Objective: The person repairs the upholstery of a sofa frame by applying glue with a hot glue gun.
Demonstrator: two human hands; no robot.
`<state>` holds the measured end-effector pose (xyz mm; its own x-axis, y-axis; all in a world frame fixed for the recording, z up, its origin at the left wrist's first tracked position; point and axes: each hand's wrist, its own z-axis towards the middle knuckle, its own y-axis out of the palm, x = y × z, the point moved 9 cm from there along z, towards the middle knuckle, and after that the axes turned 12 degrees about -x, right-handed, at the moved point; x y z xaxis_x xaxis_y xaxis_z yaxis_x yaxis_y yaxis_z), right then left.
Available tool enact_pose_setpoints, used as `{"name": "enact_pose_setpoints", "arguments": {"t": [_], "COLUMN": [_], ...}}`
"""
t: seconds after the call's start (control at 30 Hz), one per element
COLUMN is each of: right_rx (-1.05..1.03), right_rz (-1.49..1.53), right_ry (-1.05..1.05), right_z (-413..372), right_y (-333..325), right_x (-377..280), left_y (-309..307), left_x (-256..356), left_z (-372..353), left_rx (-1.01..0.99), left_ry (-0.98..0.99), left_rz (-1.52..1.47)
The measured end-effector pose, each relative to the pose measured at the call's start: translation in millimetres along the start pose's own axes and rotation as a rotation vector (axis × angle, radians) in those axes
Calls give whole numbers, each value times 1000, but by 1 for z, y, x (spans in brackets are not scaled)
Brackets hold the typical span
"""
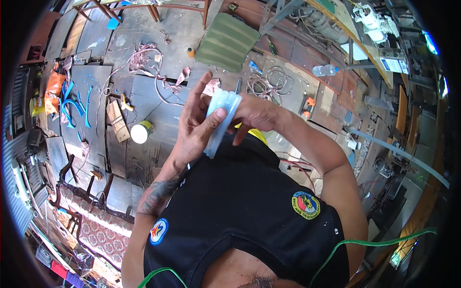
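Observation:
A bundle of pale, translucent bluish-white sticks or tubes (222, 120) lies slantwise in front of the black shirt. My left hand (197, 120) holds the bundle, its thumb pressed across the front and its index finger stretched outward. Behind the bundle's upper right side is my right hand (252, 113), bent at the wrist, with one finger pointing down. A dark, narrow tip (238, 86) sticks up beside that hand; what it belongs to is hidden. Whether my right hand grips anything cannot be made out, as the bundle covers part of its fingers.
On the wooden floor are a green striped cushion (228, 42), a coiled cable (269, 81), a white-topped can (141, 132), a plastic bottle (325, 70) and blue strips (72, 108). A carved patterned seat (98, 230) stands at lower left. A wooden-edged table (355, 38) is at upper right.

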<state>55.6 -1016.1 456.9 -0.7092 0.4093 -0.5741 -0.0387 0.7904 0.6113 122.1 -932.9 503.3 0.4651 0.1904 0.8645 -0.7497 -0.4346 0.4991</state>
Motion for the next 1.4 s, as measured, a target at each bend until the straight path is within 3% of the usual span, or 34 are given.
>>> {"name": "enact_pose_setpoints", "arguments": {"t": [0.13,0.23,0.33,0.4,0.5,0.53,0.6,0.63,0.67,0.73,0.77,0.87,0.93,1.1,1.23,1.33,1.4], "right_rx": [-23,-2,19,19,28,26,407,483,480,431,478,553,543,545,489,476,506], "right_rz": [19,-133,-363,-326,-13,-25,-79,-231,-232,-393,-575,-638,-632,-290,-223,-464,-1160], "right_ry": [-3,29,155,219,16,15,-272,-370,-369,-570,-519,-470,-513,-569,-588,-507,-680], "right_z": [4,1,12,13,18,21,4,-5,-6,-24,-27,-21,-21,-21,-20,-22,-39], "right_y": [6,11,4,6,-3,-10,-48,-52,-51,-23,-11,-10,-12,-13,-13,-13,22], "right_x": [27,51,59,58,45,48,22,5,3,-36,-46,-51,-49,-38,-36,-41,-72], "left_y": [-6,-11,-23,-25,-35,-36,-46,-48,-47,-46,-44,-40,-25,-29,-29,-26,-23], "left_x": [-18,-31,-37,-35,-29,-26,-15,-12,-10,-11,-15,-10,-7,-8,-8,-11,-11], "left_z": [-11,-23,-28,-25,-17,-13,-9,-9,-8,-6,-4,0,4,-1,-6,-6,-3], "left_rx": [-24,-118,-53,-34,60,62,145,171,174,227,216,223,121,143,121,106,88], "left_ry": [-156,-69,-107,-78,-77,-66,-7,-5,-5,-38,-39,-9,-195,-62,-51,-81,-127], "left_rz": [-102,217,301,250,75,77,207,249,250,272,269,376,470,661,677,568,500]}}
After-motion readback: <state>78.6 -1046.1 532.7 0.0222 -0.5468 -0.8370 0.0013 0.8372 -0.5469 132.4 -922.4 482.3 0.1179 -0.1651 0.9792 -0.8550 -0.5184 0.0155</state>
